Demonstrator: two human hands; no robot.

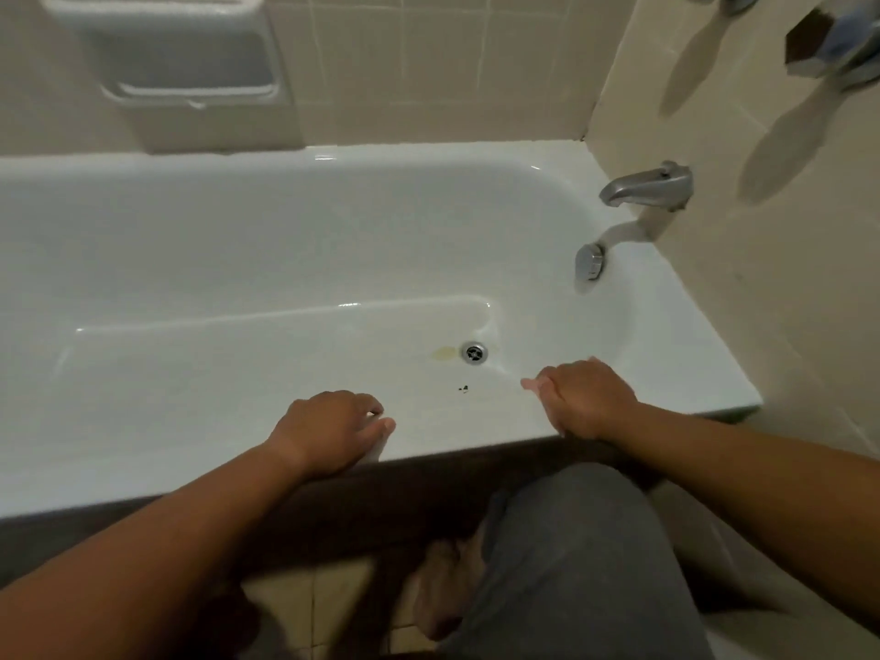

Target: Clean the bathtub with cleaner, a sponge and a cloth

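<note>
Resting on near rim of bathtub [143, 478]: L hand [328, 431] curled over sth pale (can't tell what), R hand [585, 397] loosely curled & empty, nearer sponge [807, 42] high up-right on wall, yellowish stain [443, 353] by drain [474, 353] just fwd.

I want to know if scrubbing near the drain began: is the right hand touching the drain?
Apart. The head view shows bare tub floor between the right hand and the drain.

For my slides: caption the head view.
Left hand and right hand rest on the bathtub rim, near a yellowish stain and dark specks by the drain.
</note>
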